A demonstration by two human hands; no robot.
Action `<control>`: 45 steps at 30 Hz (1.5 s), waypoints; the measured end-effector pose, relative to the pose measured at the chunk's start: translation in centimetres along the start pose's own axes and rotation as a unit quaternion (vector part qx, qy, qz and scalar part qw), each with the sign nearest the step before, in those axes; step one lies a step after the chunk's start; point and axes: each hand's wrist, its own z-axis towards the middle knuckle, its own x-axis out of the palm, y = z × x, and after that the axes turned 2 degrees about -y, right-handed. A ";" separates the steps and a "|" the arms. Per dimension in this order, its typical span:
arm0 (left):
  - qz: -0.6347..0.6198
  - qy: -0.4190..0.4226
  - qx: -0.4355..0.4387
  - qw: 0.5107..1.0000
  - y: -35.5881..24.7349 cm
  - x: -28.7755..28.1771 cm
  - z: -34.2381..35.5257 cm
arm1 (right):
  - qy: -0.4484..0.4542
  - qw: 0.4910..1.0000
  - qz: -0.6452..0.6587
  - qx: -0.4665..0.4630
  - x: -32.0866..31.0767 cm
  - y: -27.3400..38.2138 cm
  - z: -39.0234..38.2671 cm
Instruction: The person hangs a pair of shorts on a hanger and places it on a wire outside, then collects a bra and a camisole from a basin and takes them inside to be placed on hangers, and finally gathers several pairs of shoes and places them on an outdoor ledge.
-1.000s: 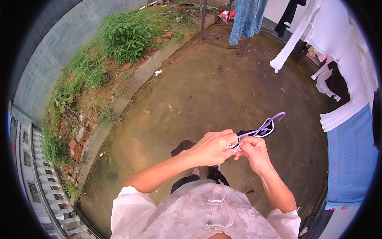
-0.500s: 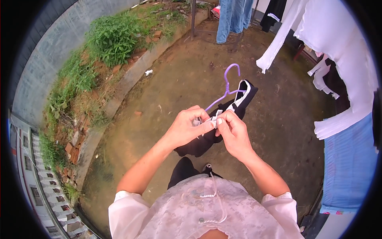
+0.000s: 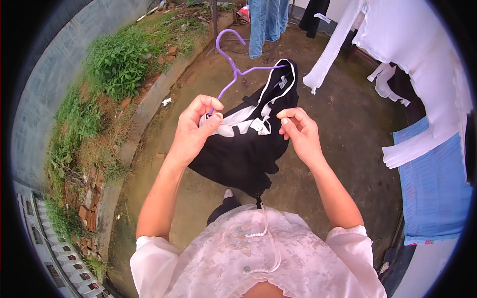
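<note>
Pinches the purple hanger point(image 3: 236, 72) and black garment's point(image 3: 241, 159) white waistband point(image 3: 226, 130) with the left hand point(image 3: 191, 126), holding both before the pale shirt point(image 3: 283, 238); curls the right hand's point(image 3: 301, 133) fingers beside the cloth, cannot make out any grip there

Leafy green shrub point(image 3: 117, 64): backed by a grey wall point(image 3: 37, 109). Broken bricks point(image 3: 88, 216): strewn among weeds point(image 3: 62, 216), bordered by a concrete kerb point(image 3: 141, 120). White scrap point(image 3: 166, 101): seen beside the kerb. Blue jeans point(image 3: 257, 30) and black garment point(image 3: 313, 20): hung at the far end. White long-sleeved garment point(image 3: 412, 54): hung at right; blue cloth point(image 3: 432, 198) is partly covered by it.
</note>
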 end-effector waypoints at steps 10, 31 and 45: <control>0.166 -0.016 0.109 0.980 -4.2 -7.3 4.8 | -0.106 0.989 -0.075 -0.076 0.3 -4.4 13.4; 0.438 -0.001 0.153 0.886 -9.5 -10.8 16.1 | 0.201 0.963 0.150 0.095 12.9 -8.6 18.4; 0.525 -0.059 0.140 0.838 -10.4 -16.4 14.3 | 0.067 0.973 0.202 0.090 17.5 -10.4 12.5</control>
